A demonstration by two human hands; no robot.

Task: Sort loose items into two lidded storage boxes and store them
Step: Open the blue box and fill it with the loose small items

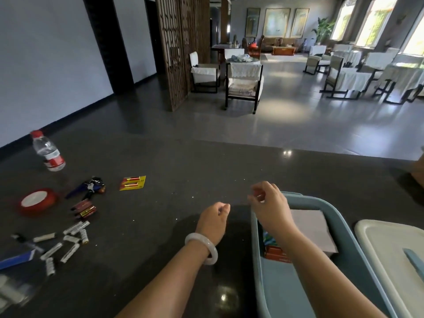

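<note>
Your right hand (268,204) is hovering over the far corner of the blue box (344,237), with the fingers curling inward (I cannot tell if they are pinching something). Your left hand (213,220) is making a loose fist and holding nothing. The loose batteries (68,242) are lying well apart, at the left.

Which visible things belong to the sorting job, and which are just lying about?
Job: open blue plastic storage box; white lid with blue handle; loose white batteries; yellow carded battery pack; dark red batteries; red tape roll; keys on blue strap.
Lying about: clear plastic water bottle, red cap; white-cushioned chairs behind.
</note>
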